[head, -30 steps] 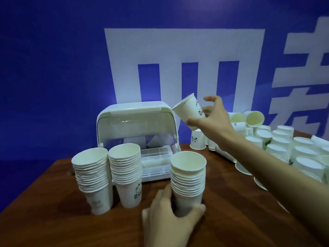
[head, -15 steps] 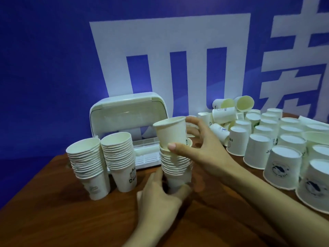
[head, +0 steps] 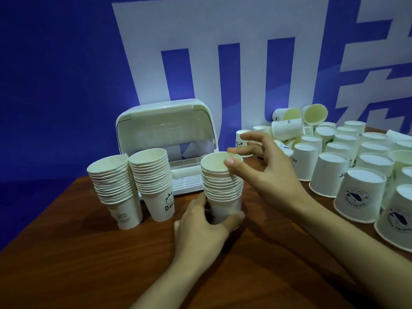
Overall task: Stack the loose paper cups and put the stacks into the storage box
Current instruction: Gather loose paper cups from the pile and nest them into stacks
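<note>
L hand (head: 200, 228) gripped base of front cup stack (head: 223, 188), mid-table. R hand (head: 263, 172) loose, fingers apart, thumb at rim. Storage box (head: 165, 130) at 11 o'clock, lid up. Loose cups (head: 356, 175) at 3 o'clock; near table edge (head: 66, 253) bare.

table (head: 93, 259) | wood | on it: cup stacks (head: 151, 186), storage box (head: 165, 121), loose cups (head: 356, 175)

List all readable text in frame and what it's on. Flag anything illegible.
"Bea", rest cut off: middle stack's bottom cup, under a bear face.
"HEH", sideways: cup lying in the pile.
Script on left stack's bottom cup: too blurred.
Round emblem text on upside-down cup: too small.
Large white characters on blue wall: cropped, unreadable.
</note>
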Motion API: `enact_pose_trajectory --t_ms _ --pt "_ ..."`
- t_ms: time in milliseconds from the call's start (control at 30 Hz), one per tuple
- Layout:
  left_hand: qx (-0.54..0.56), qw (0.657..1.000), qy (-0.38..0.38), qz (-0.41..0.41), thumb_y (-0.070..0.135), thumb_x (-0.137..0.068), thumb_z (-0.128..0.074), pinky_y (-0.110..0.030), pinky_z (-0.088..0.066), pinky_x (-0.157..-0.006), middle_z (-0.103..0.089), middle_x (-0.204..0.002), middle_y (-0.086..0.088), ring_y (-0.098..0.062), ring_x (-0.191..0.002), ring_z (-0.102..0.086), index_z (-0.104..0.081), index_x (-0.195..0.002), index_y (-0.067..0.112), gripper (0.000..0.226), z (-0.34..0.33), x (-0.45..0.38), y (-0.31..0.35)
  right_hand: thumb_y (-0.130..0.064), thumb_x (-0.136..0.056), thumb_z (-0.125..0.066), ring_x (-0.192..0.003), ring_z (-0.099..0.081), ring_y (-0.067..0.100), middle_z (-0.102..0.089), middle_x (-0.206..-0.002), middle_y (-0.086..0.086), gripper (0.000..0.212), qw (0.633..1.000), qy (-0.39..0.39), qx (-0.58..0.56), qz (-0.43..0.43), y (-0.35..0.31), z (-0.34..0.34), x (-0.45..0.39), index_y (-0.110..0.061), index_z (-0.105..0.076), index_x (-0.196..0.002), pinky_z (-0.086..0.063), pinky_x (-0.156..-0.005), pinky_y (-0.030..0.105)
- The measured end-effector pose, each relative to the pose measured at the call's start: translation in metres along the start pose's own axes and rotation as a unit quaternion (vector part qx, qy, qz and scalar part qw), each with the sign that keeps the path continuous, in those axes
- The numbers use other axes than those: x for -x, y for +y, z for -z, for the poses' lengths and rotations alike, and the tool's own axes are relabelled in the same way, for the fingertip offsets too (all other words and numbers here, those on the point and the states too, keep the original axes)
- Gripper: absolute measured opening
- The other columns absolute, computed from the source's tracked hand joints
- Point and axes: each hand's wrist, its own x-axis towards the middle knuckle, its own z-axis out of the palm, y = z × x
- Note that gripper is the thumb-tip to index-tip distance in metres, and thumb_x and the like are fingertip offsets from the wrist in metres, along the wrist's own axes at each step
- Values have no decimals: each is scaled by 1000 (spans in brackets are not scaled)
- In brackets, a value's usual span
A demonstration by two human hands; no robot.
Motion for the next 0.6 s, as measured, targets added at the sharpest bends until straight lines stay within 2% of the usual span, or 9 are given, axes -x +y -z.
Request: enact_pose_trajectory --t_ms 100,200,233,300,367,433,533,600 --pt "-2 1000 3 -2 87 -59 -66 -48 -50 -103 -69 -117 25 -5 -109 -64 -52 -109 65 57 1 -1 -1 -55 -77 -72 -110 -68 7 -76 -106 -11 55 1000 -12 -21 6 0 1 1 -27 -56 -122 -48 -104 45" --pt "-6 1000 2 -5 89 -58 -65 -48 -49 -104 -69 -118 25 -6 -111 -64 -58 -118 58 68 1 -3 -3 -45 -87 -62 -104 -69 9 -76 -104 0 40 995 23 -88 -36 1 6 -3 -19 -61 -118 -49 -95 28" --pt "-7 1000 1 -3 89 -58 -64 -48 -49 -105 -69 -119 24 -6 -112 -63 -59 -123 53 75 1 -3 -4 -43 -90 -62 -105 -67 10 -75 -105 -3 34 997 46 -46 -40 4 10 -6 -20 -63 -115 -49 -93 26" --pt "-2 1000 -1 4 88 -57 -63 -49 -48 -107 -69 -119 23 -7 -113 -63 -61 -125 49 78 1 -3 -4 -41 -92 -64 -112 -61 15 -70 -111 -7 30 984 77 162 -21 17 23 -14 -22 -63 -115 -46 -96 32" --pt "7 1000 -6 6 88 -56 -63 -50 -48 -107 -69 -117 23 -6 -110 -64 -61 -119 50 73 1 -2 -3 -41 -88 -65 -129 -49 23 -65 -125 -1 46 910 78 407 -1 30 39 -22 -21 -56 -129 -35 -102 42" --pt "7 1000 -11 5 89 -56 -62 -50 -48 -107 -69 -115 23 -5 -109 -64 -59 -114 53 68 2 -2 -3 -37 -85 -63 -145 -29 34 -54 -141 9 65 836 75 542 -40 37 56 -30 -19 -40 -144 -27 -108 48" --pt "6 1000 -11 4 89 -57 -62 -51 -48 -107 -69 -116 24 -4 -109 -64 -56 -113 55 66 2 -2 -1 -40 -87 -65 -151 -2 50 -26 -159 27 93 764 42 611 -203 39 80 -35 -15 -10 -158 -16 -119 55" --pt "5 1000 -14 5 89 -56 -61 -51 -47 -108 -68 -119 23 -5 -111 -63 -55 -116 55 69 2 -1 -1 -41 -90 -64 -150 4 54 -20 -160 33 101 731 9 622 -279 41 91 -35 -12 4 -160 -10 -121 56"
